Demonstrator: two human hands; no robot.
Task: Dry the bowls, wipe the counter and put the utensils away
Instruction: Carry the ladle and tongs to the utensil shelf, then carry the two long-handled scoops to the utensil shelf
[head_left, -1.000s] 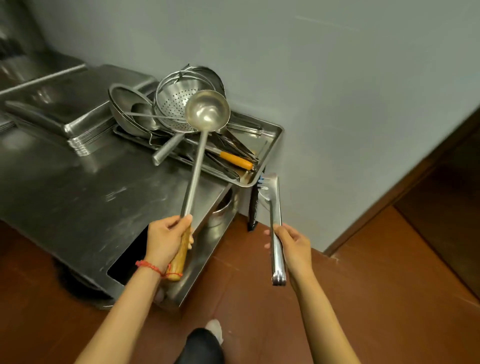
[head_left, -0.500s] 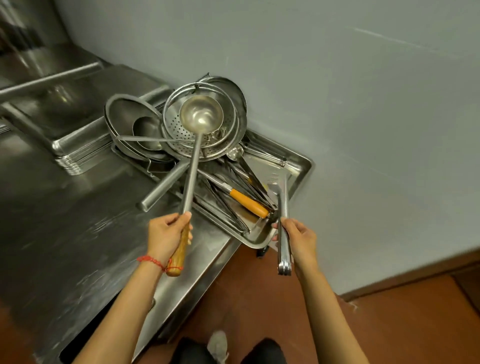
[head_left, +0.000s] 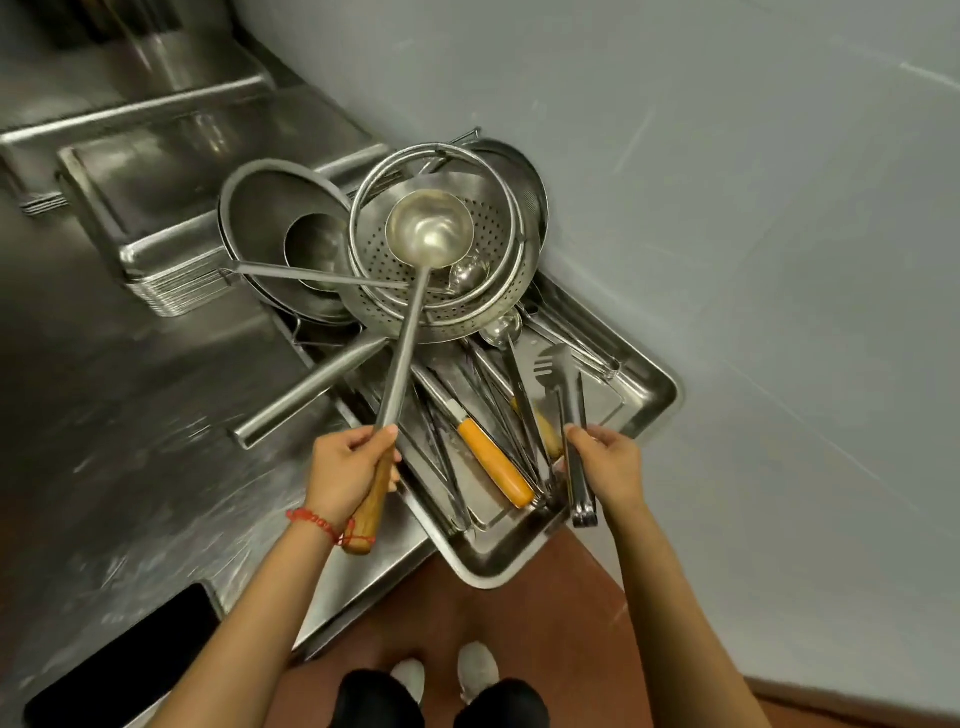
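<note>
Long steel ladle with wooden handle (head_left: 415, 291): left hand (head_left: 345, 467) gripping it, bowl hanging over perforated steel colander (head_left: 498, 249). Steel tongs (head_left: 569, 415): right hand (head_left: 605, 462) holding them over rectangular steel tray (head_left: 654, 395) on steel desk (head_left: 130, 415).

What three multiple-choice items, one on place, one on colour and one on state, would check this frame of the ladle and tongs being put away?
1. Where is the bowl of the ladle?
A. over the colander
B. on the floor
C. under the tray

2. What colour is the band on the left wrist?
A. blue
B. red
C. green

3. What is the right hand doing?
A. hanging free
B. pressing the wall
C. holding the tongs

Answers: 1 A, the ladle's bowl sits above the colander. 2 B, the wristband beside the left hand is red. 3 C, its fingers wrap the tongs over the tray.
</note>
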